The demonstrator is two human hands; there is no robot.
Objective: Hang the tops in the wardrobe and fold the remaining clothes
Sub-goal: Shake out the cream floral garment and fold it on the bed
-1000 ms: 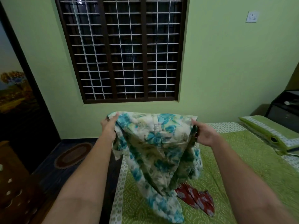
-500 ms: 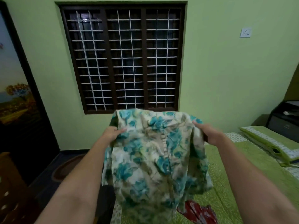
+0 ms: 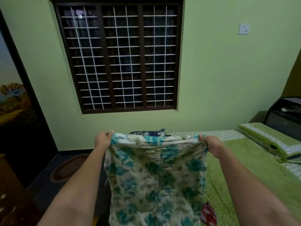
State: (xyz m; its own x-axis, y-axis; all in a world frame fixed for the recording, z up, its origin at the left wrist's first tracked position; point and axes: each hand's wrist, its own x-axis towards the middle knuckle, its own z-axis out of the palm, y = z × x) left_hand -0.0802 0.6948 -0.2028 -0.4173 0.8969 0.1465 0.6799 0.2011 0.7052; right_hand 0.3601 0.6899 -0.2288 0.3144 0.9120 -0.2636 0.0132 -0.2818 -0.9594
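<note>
Stretched between 2 hands, the floral garment point(image 3: 154, 181) is held up over the bed's point(image 3: 254, 173) left edge, its top hem pinched at one end by the left hand point(image 3: 103, 139) and at the other by the right hand point(image 3: 213, 145). A red cloth point(image 3: 208, 212) lies on the bed just beside its hanging right edge, and a dark blue garment point(image 3: 149, 133) shows behind the hem.

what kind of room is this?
Most likely a home bedroom: a bed with a green patterned cover, a pillow at its far end, and a barred window in the green wall.
</note>
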